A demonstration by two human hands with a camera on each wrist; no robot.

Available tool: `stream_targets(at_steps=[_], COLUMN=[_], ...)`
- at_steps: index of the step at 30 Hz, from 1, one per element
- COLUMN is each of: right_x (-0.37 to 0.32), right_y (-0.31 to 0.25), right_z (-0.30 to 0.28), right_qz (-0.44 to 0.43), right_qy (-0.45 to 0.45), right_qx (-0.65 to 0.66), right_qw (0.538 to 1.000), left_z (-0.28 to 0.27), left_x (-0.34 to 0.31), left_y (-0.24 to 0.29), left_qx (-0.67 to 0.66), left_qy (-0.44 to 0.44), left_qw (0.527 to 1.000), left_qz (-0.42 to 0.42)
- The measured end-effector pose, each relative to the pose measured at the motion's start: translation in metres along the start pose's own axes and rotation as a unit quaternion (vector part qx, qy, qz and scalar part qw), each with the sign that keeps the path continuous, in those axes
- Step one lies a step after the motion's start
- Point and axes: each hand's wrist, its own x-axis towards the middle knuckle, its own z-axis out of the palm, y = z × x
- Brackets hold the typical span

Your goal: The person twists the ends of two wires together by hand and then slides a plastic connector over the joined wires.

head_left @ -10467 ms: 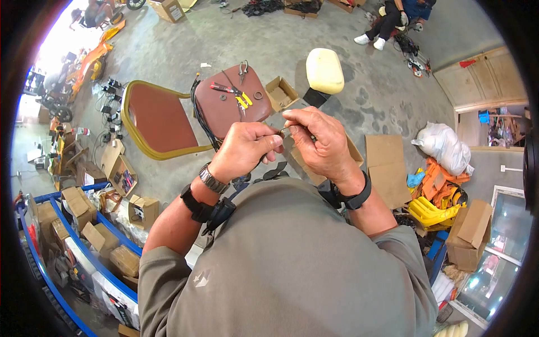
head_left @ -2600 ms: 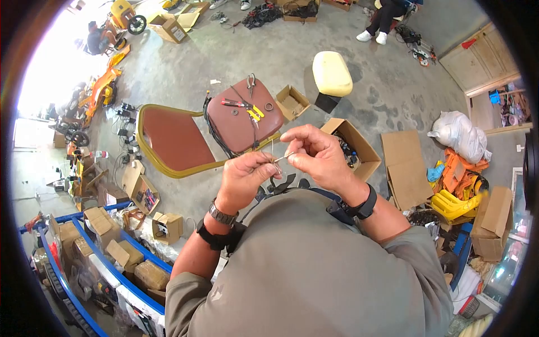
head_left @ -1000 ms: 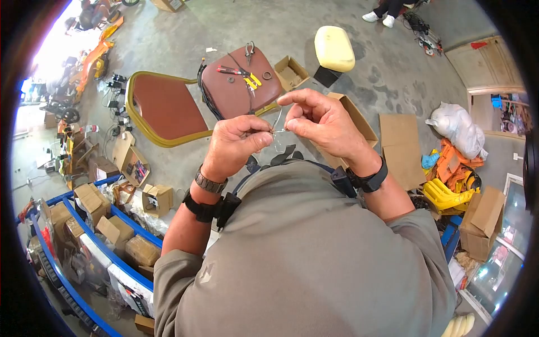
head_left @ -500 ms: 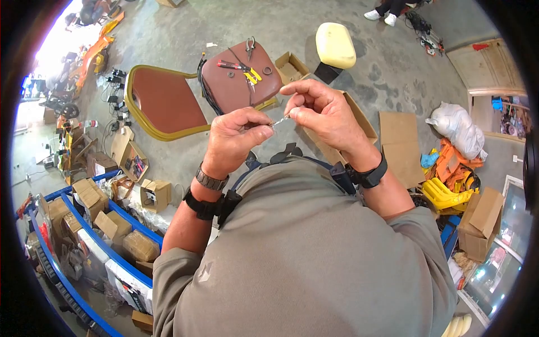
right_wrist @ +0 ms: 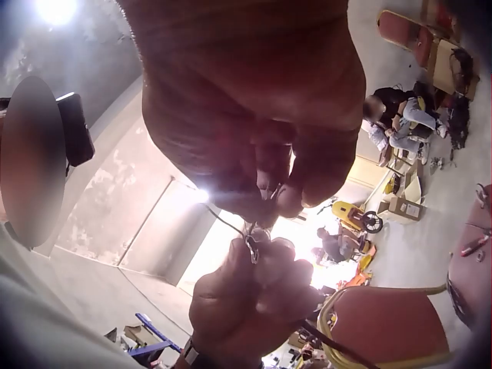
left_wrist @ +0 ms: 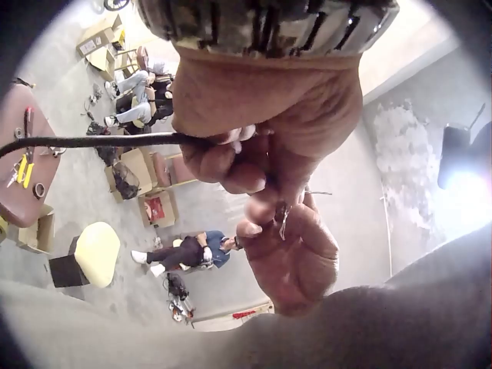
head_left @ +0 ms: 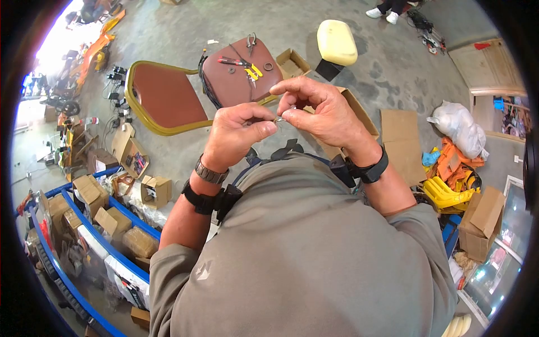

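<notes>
Between my two hands runs a short length of thin silvery wire (head_left: 280, 119), its strands twisted together. My left hand (head_left: 238, 132) pinches it between thumb and forefinger. A black cable (left_wrist: 100, 142) passes through that hand's curled fingers, with bare wire strands (left_wrist: 284, 224) showing at the fingertips. Opposite it, my right hand (head_left: 325, 115) pinches the other end of the wire with thumb and fingers. In the right wrist view, the bright twisted wire (right_wrist: 252, 244) sits at the left fingertips, and a thin strand sticks out sideways.
Ahead, a brown chair seat (head_left: 224, 90) carries yellow-handled wire strippers (head_left: 252, 73), a red-handled tool (head_left: 227, 60), pliers (head_left: 251, 42) and a ring (head_left: 268, 66). A cream seat cushion (head_left: 337, 42) and an open carton (head_left: 292, 64) stand beyond. A blue-framed rack (head_left: 101, 224) of boxes is at left.
Loose strands stood spread between my hands earlier; a long pale one stuck up a second ago. Now they form a short twist, and my fingertips are closer together.
</notes>
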Motion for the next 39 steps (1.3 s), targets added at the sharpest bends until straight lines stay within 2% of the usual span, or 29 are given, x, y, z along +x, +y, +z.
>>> stream_targets(at_steps=[2, 6, 9, 13, 16, 22, 25, 28, 31, 34, 36, 39], right_x=[0.0, 0.0, -0.001, 0.003, 0.004, -0.001, -0.001, 0.0, -0.005, -0.007, -0.007, -0.013], right_y=[0.0, -0.011, -0.012, -0.013, -0.01, -0.009, -0.004, 0.0, 0.001, 0.005, 0.003, 0.005], right_z=[0.003, 0.007, 0.012, 0.018, 0.02, 0.018, 0.016, 0.015, 0.025, 0.039, 0.053, 0.081], right_qz=[-0.014, -0.06, -0.112, -0.167, -0.18, -0.173, -0.189, -0.156, -0.013, 0.032, 0.025, 0.019], right_qy=[0.001, 0.005, 0.018, 0.009, -0.021, -0.078, -0.072, -0.077, -0.121, -0.12, -0.129, -0.091], right_qx=[-0.007, -0.069, -0.14, -0.192, -0.19, -0.144, -0.121, -0.064, 0.141, 0.221, 0.204, 0.204], right_qw=[1.0, 0.996, 0.984, 0.967, 0.965, 0.971, 0.972, 0.983, 0.983, 0.967, 0.97, 0.974], left_z=[-0.001, 0.001, -0.003, -0.001, 0.0, 0.011, 0.022, 0.025, 0.024, 0.018, 0.01, -0.005], left_x=[-0.001, -0.004, -0.006, -0.015, -0.024, -0.043, -0.052, -0.061, -0.075, -0.083, -0.091, -0.101], left_y=[0.0, 0.0, 0.006, 0.001, 0.004, -0.003, 0.001, -0.002, 0.003, -0.004, -0.003, -0.005], left_qx=[0.007, -0.081, -0.02, -0.092, -0.069, -0.071, -0.066, -0.028, 0.011, -0.047, -0.043, -0.043], left_qy=[0.005, 0.002, 0.007, 0.032, 0.04, 0.073, 0.127, 0.168, 0.187, 0.194, 0.215, 0.171], left_qw=[1.0, 0.996, 0.999, 0.994, 0.994, 0.992, 0.99, 0.985, 0.982, 0.979, 0.975, 0.982], left_qz=[-0.01, -0.042, -0.043, -0.046, -0.076, -0.073, -0.01, 0.034, 0.003, 0.043, 0.046, 0.062])
